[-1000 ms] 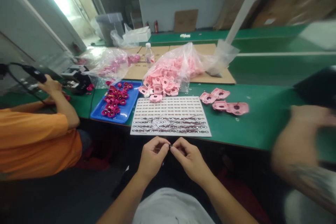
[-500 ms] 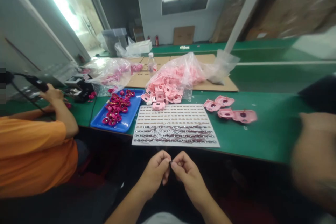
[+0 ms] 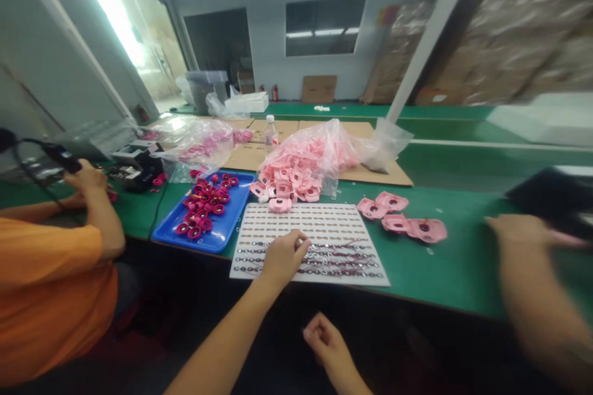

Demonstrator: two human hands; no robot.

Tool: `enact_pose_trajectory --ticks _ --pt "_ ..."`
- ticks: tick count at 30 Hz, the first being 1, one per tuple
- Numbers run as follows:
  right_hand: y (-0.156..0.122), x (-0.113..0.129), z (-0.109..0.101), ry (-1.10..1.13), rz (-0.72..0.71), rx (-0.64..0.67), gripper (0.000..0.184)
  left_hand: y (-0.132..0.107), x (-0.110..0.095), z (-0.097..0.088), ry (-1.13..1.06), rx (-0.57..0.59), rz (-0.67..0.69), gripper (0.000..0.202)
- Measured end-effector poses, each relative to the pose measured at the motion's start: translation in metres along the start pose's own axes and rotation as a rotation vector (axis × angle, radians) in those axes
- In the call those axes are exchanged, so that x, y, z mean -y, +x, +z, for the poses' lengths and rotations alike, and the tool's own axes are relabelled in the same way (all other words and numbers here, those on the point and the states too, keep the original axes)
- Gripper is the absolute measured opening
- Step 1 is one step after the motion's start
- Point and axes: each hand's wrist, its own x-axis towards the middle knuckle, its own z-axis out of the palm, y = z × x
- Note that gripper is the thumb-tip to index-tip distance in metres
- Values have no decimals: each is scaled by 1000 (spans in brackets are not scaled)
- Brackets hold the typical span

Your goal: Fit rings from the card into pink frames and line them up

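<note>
My left hand (image 3: 283, 259) reaches over a white board (image 3: 375, 276), fingers drawn together at the place where small white rings lie. Whatever its fingertips hold, if anything, is hidden. Rows of small dark round parts with thin reddish-brown wires (image 3: 345, 256) run across the board's near half, and rows of little brown pieces fill the far half. Below the table edge, my right hand (image 3: 330, 345) is closed in a pinch; a tiny dark bit seems to show at its fingertips, too small to name.
Left of the board is a blue tray (image 3: 222, 236) of magenta parts. Behind it, pink shells (image 3: 287, 176) spill from a clear bag. Several pink shells (image 3: 426, 230) lie right. A co-worker in orange (image 3: 55, 278) holds a dark tool at left; another person's arm (image 3: 528, 265) reaches in right.
My left hand has parted from the right and moved up over the board onto the white rings. My right hand has dropped lower. The view has tilted up slightly.
</note>
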Motion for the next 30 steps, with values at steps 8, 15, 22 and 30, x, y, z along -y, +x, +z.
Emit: enact_pose_trajectory --ticks 8,15,22,30 --pt "12 -20 -19 1 59 160 21 74 45 -24 301 -93 55 23" --pt "16 -16 -17 -31 28 70 16 107 63 -33 459 0 132 21" --pt "30 60 -23 -136 -100 133 10 93 59 -40 500 -143 105 27" --pt "70 120 1 -320 -322 34 14 111 56 -28 442 -235 50 25"
